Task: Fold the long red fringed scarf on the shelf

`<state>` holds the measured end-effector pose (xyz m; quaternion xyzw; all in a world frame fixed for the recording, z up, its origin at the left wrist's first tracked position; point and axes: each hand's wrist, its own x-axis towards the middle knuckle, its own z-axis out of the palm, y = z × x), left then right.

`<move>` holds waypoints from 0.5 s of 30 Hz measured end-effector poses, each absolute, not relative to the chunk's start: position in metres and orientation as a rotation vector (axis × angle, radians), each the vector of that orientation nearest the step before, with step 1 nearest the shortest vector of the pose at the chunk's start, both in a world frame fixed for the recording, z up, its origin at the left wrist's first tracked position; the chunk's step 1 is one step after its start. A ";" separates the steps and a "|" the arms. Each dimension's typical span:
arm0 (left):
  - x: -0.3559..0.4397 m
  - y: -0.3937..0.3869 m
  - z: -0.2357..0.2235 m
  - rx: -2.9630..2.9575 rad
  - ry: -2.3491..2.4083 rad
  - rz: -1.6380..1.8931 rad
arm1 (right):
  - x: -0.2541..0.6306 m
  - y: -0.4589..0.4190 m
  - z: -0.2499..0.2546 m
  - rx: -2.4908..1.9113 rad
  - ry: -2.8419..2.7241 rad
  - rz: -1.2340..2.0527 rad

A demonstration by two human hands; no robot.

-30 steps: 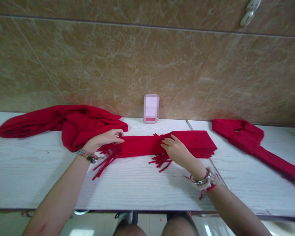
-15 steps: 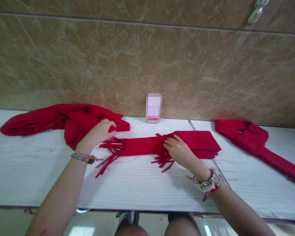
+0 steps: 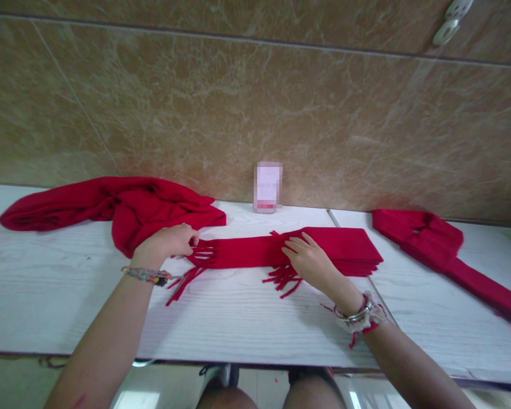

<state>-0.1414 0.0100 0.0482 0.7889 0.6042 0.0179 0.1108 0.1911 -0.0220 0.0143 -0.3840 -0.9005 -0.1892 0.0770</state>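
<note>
A red fringed scarf [image 3: 244, 251] lies folded flat on the white table [image 3: 238, 318], its layers stacked at the right and one strip reaching left. My left hand [image 3: 172, 241] is at the strip's left end, its fingers closed on the fringe [image 3: 202, 260] there. Flat across the folded part rests my right hand [image 3: 307, 260], fingers stretched out and spread a little. Below that hand a second fringe [image 3: 281, 279] sticks out toward me. Behind my left hand a loose heap of red fabric [image 3: 145, 207] is bunched up.
Against the brown marbled wall [image 3: 238, 108] leans a small blurred pink-and-white card or box [image 3: 268, 186]. Another red cloth [image 3: 434, 238], twisted into a band, lies at the right and runs off the view. My knees are below the table's front edge.
My left hand has come down slightly from beside the heap onto the fringe, and its fingers have closed there. My right hand stays in place on the folded scarf.
</note>
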 end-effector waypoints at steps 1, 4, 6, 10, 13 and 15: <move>-0.134 0.009 0.051 2.395 1.804 0.020 | 0.189 -0.022 0.014 -1.139 -2.679 -0.579; -0.102 0.006 0.052 2.719 1.809 0.104 | 0.181 -0.026 0.013 -1.056 -2.662 -0.588; -0.081 0.005 0.044 2.800 1.720 0.204 | 0.173 -0.029 0.011 -0.975 -2.712 -0.566; -0.059 0.008 0.018 2.757 1.496 0.216 | 0.163 -0.034 0.009 -0.913 -2.825 -0.545; -0.060 0.011 0.005 2.680 1.484 0.137 | 0.162 -0.035 0.009 -0.972 -2.833 -0.516; -0.063 0.011 0.001 2.605 1.558 0.051 | 0.163 -0.035 0.009 -1.009 -2.830 -0.492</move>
